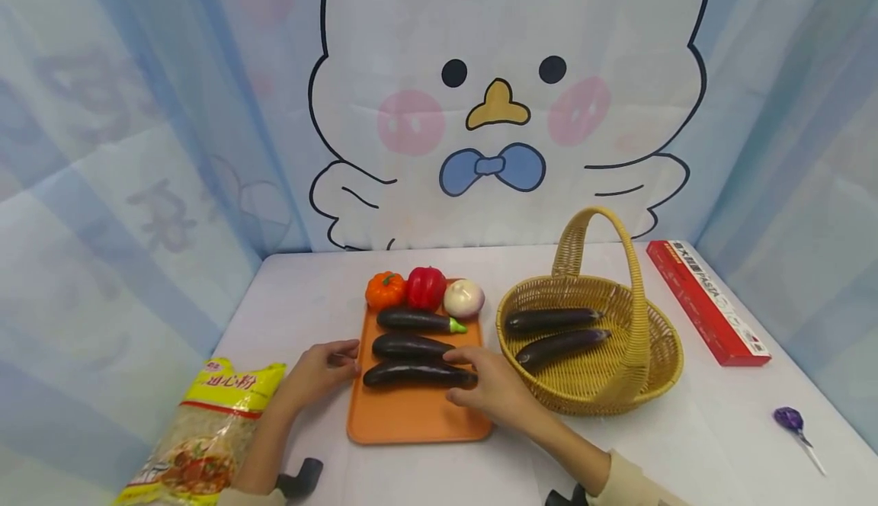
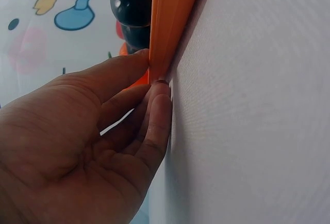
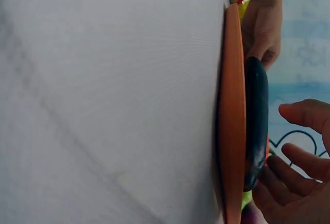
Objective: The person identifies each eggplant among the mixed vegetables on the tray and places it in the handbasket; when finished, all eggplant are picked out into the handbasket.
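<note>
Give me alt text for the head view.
The left hand is at the left edge of an orange tray holding three eggplants; the right hand is over its right side. Three round vegetables sit at its far end; to the right, a basket holds two more eggplants.

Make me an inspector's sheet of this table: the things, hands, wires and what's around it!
Surface: white table
Job's things: orange tray with three eggplants, orange vegetable, red pepper, white-purple vegetable; basket holding two more eggplants
Clutter: yellow bag, red box, purple lollipop
Hands: left hand touches the tray's left edge; right hand is open beside the tray's eggplants
Cables: nothing seen
Surroundings: curtain with cartoon bird
</note>
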### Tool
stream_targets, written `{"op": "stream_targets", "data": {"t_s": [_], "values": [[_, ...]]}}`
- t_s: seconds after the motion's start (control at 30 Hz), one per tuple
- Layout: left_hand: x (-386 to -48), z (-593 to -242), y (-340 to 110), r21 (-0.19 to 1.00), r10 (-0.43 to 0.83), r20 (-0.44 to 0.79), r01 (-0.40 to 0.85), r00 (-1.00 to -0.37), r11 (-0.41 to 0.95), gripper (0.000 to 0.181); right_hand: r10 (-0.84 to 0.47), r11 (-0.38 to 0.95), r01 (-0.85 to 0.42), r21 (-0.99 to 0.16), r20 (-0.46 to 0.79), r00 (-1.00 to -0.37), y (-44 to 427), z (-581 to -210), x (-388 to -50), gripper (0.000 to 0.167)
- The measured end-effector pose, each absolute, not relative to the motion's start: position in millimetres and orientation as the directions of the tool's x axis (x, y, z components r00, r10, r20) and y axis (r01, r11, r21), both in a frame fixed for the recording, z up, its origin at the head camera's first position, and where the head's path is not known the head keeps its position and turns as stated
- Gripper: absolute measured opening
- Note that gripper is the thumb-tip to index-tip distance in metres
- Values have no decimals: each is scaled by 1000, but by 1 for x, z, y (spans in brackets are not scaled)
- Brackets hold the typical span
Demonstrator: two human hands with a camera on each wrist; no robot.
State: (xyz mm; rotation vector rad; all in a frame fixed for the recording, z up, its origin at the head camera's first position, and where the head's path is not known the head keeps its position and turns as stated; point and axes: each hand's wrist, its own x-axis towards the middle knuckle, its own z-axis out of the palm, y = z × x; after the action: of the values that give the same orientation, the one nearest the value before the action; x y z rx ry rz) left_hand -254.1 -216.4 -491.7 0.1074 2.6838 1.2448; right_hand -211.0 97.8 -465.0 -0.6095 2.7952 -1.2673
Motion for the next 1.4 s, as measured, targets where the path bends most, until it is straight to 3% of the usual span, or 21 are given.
{"op": "stream_targets", "data": {"t_s": [0.2, 0.8, 1.4], "values": [[-253, -491, -215, 764, 144, -136, -11, -980, 645, 48, -329, 625, -313, -715, 123, -936, 97, -471, -215, 45], [-253, -489, -215, 763, 151, -124, 3, -981, 646, 47, -364, 658, -378, -651, 164, -917, 98, -482, -225, 39], [-254, -491, -215, 763, 146, -133, -7, -980, 647, 49, -350, 624, -373, -687, 182, -919, 97, -484, -227, 33]]}}
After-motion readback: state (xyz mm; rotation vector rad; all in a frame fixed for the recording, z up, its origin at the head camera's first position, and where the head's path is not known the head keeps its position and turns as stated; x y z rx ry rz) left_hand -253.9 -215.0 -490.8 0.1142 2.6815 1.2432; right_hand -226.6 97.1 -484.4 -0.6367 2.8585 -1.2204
